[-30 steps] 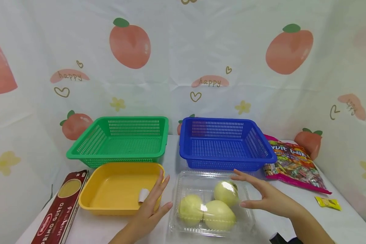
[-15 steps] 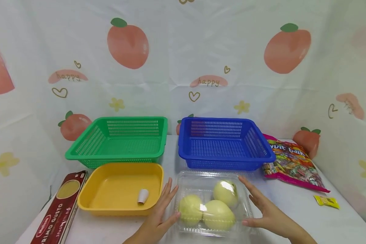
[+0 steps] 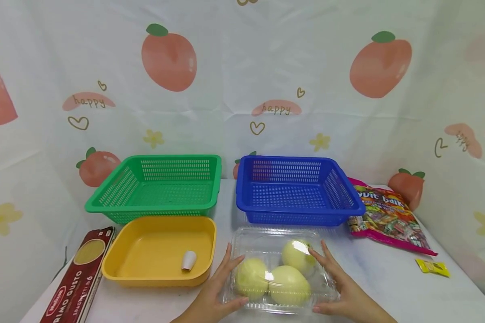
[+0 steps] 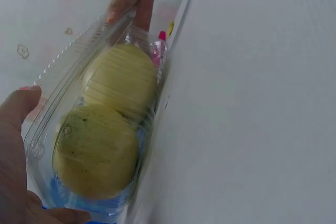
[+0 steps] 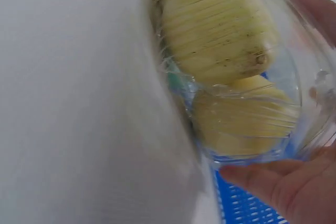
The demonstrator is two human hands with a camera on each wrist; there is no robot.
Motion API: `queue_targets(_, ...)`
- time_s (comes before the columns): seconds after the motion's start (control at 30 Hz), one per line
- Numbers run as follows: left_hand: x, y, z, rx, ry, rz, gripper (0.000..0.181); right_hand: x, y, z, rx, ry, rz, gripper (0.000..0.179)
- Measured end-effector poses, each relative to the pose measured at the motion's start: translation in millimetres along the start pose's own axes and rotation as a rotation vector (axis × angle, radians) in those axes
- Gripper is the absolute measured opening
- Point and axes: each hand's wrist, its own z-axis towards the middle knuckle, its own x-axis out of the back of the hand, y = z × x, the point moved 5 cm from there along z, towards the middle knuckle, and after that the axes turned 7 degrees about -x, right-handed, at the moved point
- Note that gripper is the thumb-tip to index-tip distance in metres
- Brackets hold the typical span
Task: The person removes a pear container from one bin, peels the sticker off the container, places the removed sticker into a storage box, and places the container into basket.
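A clear plastic clamshell container with its lid down lies on the table, front and centre in the head view. Inside are three pale yellow-green, round fruits; their exact kind is not plain. At the container's left end, my left hand holds it with thumb and fingers spread around the side. My right hand holds the right end, fingers over the lid's edge and thumb near the front corner. In the left wrist view the left thumb lies by the container's rim; parts of the other fingers are hidden.
Behind the container stands a blue basket, with a green basket to its left. A yellow bin with a small white piece sits left. A spaghetti box, candy bag and yellow wrapped sweet lie at the sides.
Both hands have come down and inward from either side, from apart to the container's two ends. The container and the fruits have stayed in place.
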Motion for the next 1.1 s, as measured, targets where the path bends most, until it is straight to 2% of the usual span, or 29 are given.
queue_targets(0.13,-4.6,-1.4,1.6,-0.001,-0.067,-0.045,0.064,-1.3,-2.7,-0.2,0.089,0.026,-0.030,0.087)
queue_targets(0.3,-6.2,-2.9,1.2,0.012,-0.097,-0.055,0.055,-1.5,-2.5,-1.4,0.058,0.037,-0.045,0.073)
queue_targets(0.53,-5.3,-1.0,1.1,0.009,-0.098,0.017,0.050,-2.8,-3.3,-1.6,0.158,0.054,-0.031,0.069)
queue_targets(0.83,-6.7,-2.4,2.2,0.027,-0.118,0.026,0.050,-3.9,-1.7,-1.5,0.153,0.056,-0.011,0.069)
queue_targets(1.0,-6.3,-2.0,1.4,0.054,-0.114,0.018,0.050,-4.2,-4.1,-1.0,0.234,0.069,0.006,0.070)
queue_targets(1.1,-5.4,0.6,1.4,0.026,-0.094,0.058,0.048,-4.4,-6.1,-1.2,0.259,0.081,0.005,0.069)
